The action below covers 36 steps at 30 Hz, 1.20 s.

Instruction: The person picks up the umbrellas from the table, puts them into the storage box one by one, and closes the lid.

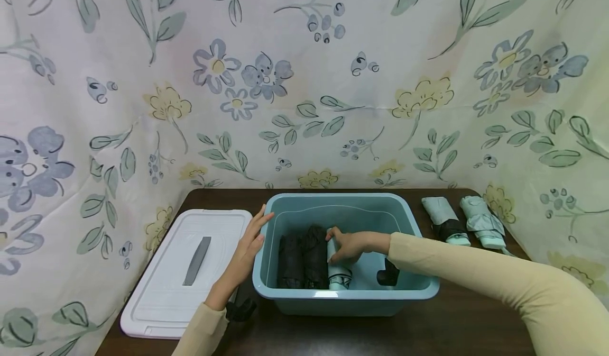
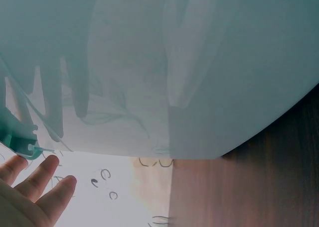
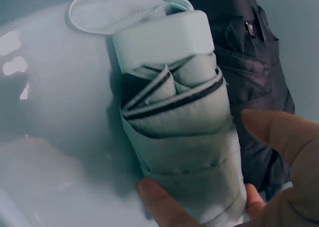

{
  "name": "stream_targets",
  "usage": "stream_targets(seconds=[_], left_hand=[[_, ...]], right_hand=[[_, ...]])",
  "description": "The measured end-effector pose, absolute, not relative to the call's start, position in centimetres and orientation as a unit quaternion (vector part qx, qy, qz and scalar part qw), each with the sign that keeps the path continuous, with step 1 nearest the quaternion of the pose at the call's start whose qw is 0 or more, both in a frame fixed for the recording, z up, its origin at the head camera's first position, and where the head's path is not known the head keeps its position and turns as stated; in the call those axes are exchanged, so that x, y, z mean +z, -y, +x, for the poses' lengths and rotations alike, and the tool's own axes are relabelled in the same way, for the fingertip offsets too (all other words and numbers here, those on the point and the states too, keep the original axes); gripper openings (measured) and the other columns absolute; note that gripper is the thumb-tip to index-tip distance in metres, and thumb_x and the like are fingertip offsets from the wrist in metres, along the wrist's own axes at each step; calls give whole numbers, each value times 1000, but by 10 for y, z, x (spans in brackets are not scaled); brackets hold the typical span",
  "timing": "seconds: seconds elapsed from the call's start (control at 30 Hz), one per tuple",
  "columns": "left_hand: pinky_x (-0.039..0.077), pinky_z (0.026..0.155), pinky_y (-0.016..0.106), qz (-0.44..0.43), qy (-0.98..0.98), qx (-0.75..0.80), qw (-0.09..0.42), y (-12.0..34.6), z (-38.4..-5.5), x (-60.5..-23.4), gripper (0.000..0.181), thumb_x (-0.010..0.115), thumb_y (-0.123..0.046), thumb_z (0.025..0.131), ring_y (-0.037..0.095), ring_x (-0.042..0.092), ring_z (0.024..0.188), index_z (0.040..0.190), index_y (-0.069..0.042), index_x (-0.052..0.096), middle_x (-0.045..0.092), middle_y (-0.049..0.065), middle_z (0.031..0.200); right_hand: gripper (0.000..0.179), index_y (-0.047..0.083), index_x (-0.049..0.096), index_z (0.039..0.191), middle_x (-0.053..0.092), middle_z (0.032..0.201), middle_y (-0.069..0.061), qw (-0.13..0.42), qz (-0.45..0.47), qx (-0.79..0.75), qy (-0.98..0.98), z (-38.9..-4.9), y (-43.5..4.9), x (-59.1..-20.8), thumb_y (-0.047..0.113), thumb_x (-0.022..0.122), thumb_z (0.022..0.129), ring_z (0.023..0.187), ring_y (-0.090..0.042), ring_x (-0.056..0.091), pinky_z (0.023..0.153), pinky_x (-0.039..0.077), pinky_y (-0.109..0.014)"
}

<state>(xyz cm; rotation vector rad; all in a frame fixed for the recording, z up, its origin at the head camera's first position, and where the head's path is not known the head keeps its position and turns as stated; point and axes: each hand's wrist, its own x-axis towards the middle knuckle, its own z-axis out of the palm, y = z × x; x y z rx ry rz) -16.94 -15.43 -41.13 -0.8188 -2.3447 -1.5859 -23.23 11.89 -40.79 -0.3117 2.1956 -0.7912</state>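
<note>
A blue-green plastic bin [image 1: 344, 294] stands in the middle of the table. Inside it, my right hand [image 1: 349, 246] grips a folded pale green umbrella [image 1: 339, 279], with fingers along both its sides. In the right wrist view this umbrella [image 3: 184, 152] shows its squared handle and a wrist cord. Two folded black umbrellas [image 1: 302, 261] lie beside it on the left; part of one black umbrella [image 3: 249, 72] shows close by in the right wrist view. My left hand [image 1: 247, 250] rests with extended fingers against the bin's left rim.
A white lid [image 1: 162, 276] with a grey handle lies left of the bin. Two more pale green umbrellas, one banded in black [image 1: 444, 221] and one plain [image 1: 482, 222], lie on the dark table [image 1: 352, 335] at right. A floral cloth [image 1: 304, 149] hangs behind.
</note>
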Motion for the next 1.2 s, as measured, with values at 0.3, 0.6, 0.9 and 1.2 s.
stream_targets(seconds=[0.3,0.6,0.9,1.2], left_hand=[[13,98,73,-280,791,-533,104,159,-180,-431,47,31,-11,97,36,8,141,144,-8,33,10,7,155],[13,97,73,-282,789,-536,102,154,-172,-414,48,30,-2,94,43,9,139,142,1,33,10,17,154],[13,98,73,-277,791,-535,103,153,-170,-411,48,30,-1,93,44,9,139,141,3,33,11,19,153],[13,96,74,-276,789,-540,101,158,-180,-429,48,30,-4,95,41,9,140,142,-2,33,10,16,154]], right_hand=[[52,14,28,134,28,138,-16,421,-157,-269,-852,-240,-121,-393,24,58,92,102,-21,49,84,48,-41],[50,21,32,138,38,139,-13,439,-172,-240,-849,-243,-125,-374,32,54,94,108,-33,55,78,52,-45],[48,18,39,137,49,126,-7,416,-234,-227,-849,-246,-127,-351,36,52,94,107,-29,58,76,52,-41],[46,19,39,137,55,123,-2,413,-280,-235,-834,-242,-130,-323,36,49,96,108,-26,57,84,48,-42]])
